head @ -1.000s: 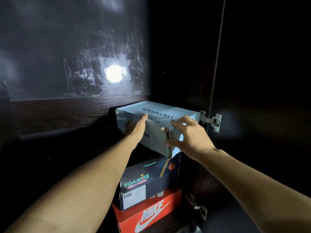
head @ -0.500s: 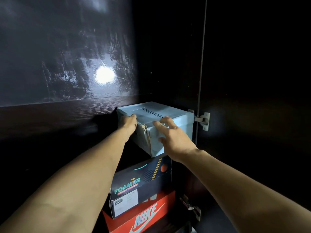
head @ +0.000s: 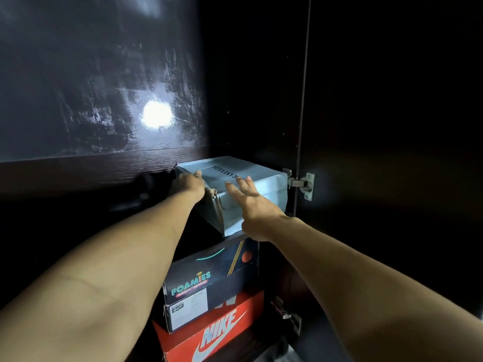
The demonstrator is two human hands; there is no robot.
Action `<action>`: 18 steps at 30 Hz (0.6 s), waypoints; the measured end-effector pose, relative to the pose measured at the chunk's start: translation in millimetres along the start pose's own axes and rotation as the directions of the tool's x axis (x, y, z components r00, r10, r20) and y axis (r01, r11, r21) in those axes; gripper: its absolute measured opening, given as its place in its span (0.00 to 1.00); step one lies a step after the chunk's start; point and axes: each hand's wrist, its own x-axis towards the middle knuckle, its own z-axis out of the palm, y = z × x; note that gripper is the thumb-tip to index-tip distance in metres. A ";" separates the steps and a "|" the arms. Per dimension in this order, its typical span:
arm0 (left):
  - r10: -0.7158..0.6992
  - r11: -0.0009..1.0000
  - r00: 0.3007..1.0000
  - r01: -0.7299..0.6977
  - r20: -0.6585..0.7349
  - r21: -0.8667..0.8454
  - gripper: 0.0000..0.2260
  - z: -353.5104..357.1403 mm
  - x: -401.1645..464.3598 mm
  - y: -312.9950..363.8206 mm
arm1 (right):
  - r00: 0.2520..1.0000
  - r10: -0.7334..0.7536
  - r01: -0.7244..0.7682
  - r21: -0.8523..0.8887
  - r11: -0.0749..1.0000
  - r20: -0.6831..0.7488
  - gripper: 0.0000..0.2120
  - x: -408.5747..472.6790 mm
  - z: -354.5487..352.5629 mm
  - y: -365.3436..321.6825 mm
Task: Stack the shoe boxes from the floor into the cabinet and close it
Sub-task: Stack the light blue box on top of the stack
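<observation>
A pale blue shoe box (head: 264,182) sits on top of a stack inside the dark cabinet (head: 251,87). Under it lie a dark Foamies box (head: 209,273) and a red Nike box (head: 217,333). My left hand (head: 187,185) presses on the blue box's near left corner. My right hand (head: 254,205) lies flat against the box's front face, fingers spread and reaching over the lid edge. The front of the blue box looks torn and crumpled between my hands.
A glossy dark panel (head: 91,87) with a bright light reflection stands on the left. The open cabinet door (head: 392,126) hangs at the right on a metal hinge (head: 300,182); a second hinge (head: 287,316) sits lower down.
The blue box has slid deeper into the cabinet on top of the stack. My right hand has gone from gripping the front to a flat, open push.
</observation>
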 end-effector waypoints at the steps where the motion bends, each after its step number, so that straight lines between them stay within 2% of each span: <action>1: 0.006 1.000 1.000 -0.005 0.029 -0.026 0.24 -1.7 -5.9 0.3 | 1.000 0.003 -0.003 -0.017 1.000 0.027 0.47 -2.2 -6.3 -2.2; 5: 0.002 0.997 0.994 0.007 0.111 -0.076 0.24 -10.7 -29.2 1.6 | 0.999 -0.003 0.003 0.002 1.000 0.053 0.46 -12.9 -28.6 -0.8; 9: 0.028 0.999 0.999 -0.027 0.037 -0.041 0.24 -33.9 -45.7 13.7 | 0.998 0.054 -0.055 0.039 0.998 0.014 0.42 -39.3 -38.9 15.0; 12: 0.185 0.982 0.982 -0.184 -0.024 0.035 0.19 -49.6 -69.9 29.8 | 0.990 0.136 -0.137 0.054 0.989 0.033 0.34 -69.1 -54.7 26.3; 14: 0.330 0.941 0.944 -0.328 -0.018 0.080 0.15 -54.3 -96.4 38.4 | 0.978 0.207 -0.207 0.043 0.977 0.023 0.32 -90.1 -67.3 33.7; 16: 0.440 0.892 0.896 -0.444 0.064 0.083 0.14 -52.3 -124.1 44.0 | 0.965 0.260 -0.260 0.047 0.964 0.023 0.31 -111.7 -79.8 40.4; 18: 0.482 0.856 0.834 -0.514 0.267 0.060 0.14 -46.0 -150.0 49.4 | 0.952 0.304 -0.307 0.077 0.949 0.048 0.30 -135.5 -92.5 45.7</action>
